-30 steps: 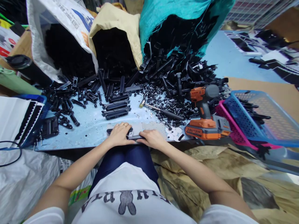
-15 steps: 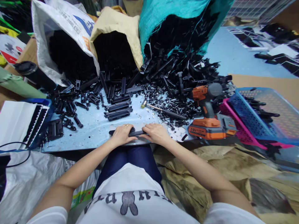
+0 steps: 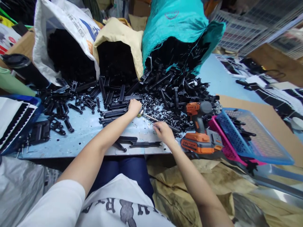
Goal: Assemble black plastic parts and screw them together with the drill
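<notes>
My left hand (image 3: 134, 107) reaches down to the stacked black plastic bars (image 3: 113, 112) and the edge of the loose screws. Its fingers are hidden behind the back of the hand. My right hand (image 3: 163, 131) hovers close by the handle of a hammer (image 3: 151, 118), its fingers curled together; anything small between them cannot be made out. The hammer lies on the table with its brass-coloured head beside my left hand. Near the front edge, long black plastic parts (image 3: 146, 144) and a short ball-ended piece (image 3: 120, 147) lie on a pale plate, untouched.
An orange cordless drill (image 3: 199, 132) stands at the right, next to a blue basket (image 3: 255, 135). Small screws (image 3: 163, 108) and heaped black parts spread behind the hammer. White, beige and teal sacks (image 3: 175, 22) line the back. A black tumbler (image 3: 23, 67) is at the left.
Both hands have let go of the long black part at the table's front edge. My left hand has moved forward to the bars and screws; my right hand has moved forward and right.
</notes>
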`<state>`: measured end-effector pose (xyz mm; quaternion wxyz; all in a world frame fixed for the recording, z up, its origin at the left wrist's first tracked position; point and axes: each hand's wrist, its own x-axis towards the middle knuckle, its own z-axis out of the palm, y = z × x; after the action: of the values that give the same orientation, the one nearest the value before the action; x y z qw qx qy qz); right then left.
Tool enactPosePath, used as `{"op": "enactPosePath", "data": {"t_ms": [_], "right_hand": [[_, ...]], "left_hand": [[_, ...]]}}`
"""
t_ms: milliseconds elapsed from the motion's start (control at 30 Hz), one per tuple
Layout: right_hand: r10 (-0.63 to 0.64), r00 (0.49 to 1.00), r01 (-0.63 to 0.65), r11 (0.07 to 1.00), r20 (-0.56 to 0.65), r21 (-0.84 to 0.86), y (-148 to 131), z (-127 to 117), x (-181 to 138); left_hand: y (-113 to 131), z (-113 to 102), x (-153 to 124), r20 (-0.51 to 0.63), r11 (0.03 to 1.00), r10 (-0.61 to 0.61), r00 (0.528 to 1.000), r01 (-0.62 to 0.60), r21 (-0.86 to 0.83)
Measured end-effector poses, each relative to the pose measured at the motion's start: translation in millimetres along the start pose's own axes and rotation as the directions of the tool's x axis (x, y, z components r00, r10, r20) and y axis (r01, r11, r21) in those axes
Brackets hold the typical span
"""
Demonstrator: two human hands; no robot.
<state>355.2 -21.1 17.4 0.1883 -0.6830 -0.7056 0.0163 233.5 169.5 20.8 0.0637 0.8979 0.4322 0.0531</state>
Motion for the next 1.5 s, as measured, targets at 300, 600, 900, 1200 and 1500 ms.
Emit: {"op": "enactPosePath", "data": {"t_ms": [300, 600, 900, 1200, 1500], "right_hand": [[0.412, 0.901, -0.366, 0.891, 0.138, -0.268, 62.1, 8.6, 119.0], [0.281, 0.957, -0.284, 0.958, -0.070, -0.036, 58.8, 8.3, 90.8], [0.215, 0.976, -0.216, 0.976, -0.023, -0.005, 44.3, 12.6, 105.1], [0.093, 0.979, -0.059, 0.981, 0.180, -0.184, -16.7, 39.6, 158.9], [0.045, 0.985, -0.028, 0.994, 0.164, -0.103, -44.8, 53.4, 167.7]], "left_hand": [[-24.5, -36.8, -84.9, -0.177, 0.986, 0.131, 0.975, -0.147, -0.082], [-110.4, -52.0, -231.8, -0.052, 0.909, 0.056, 0.997, -0.072, -0.411], [-79.2, -67.1, -226.0, 0.166, 0.982, 0.177, 0.970, -0.184, 0.028], [-74.7, -49.0, -224.4, 0.069, 0.981, 0.193, 0.979, -0.194, 0.005], [-82.3, -1.2, -246.4, -0.373, 0.966, 0.076, 0.925, -0.160, -0.201]]}}
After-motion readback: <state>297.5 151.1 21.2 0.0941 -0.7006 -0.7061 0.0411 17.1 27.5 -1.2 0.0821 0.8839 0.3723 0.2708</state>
